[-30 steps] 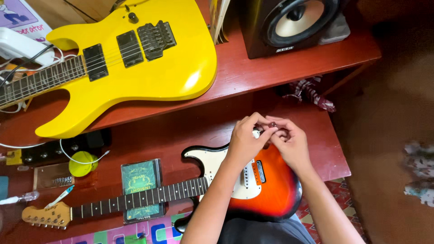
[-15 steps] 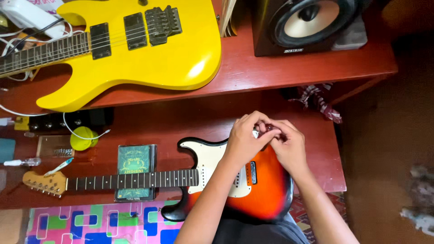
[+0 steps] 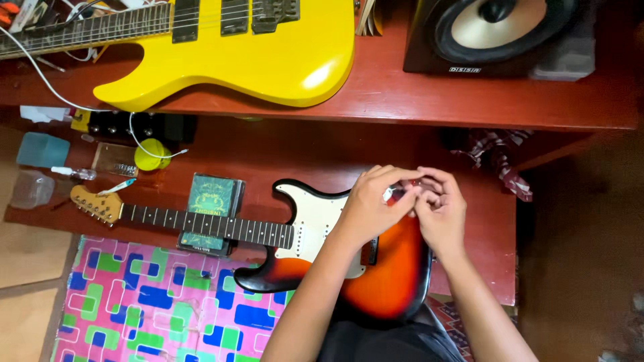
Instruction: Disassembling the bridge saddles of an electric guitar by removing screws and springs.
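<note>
A sunburst electric guitar [image 3: 389, 275] with a white pickguard lies across the low red table [image 3: 483, 228], its neck pointing left. Both my hands are curled together over the upper edge of its body. My left hand [image 3: 369, 204] and my right hand [image 3: 441, 211] meet fingertip to fingertip around a small pale part [image 3: 394, 194]. The fingers mostly hide that part, so its shape is unclear.
A yellow electric guitar [image 3: 255, 53] lies on the upper red shelf beside a black speaker [image 3: 496, 33]. A green box [image 3: 209, 201] sits under the sunburst guitar's neck. A yellow round thing [image 3: 151, 155], small bottles and cables are at the left. A colourful mat [image 3: 147, 302] covers the floor.
My hands stay pressed together over the guitar body, with only small finger movements. The view has drifted, so the table and guitars sit higher in the frame.
</note>
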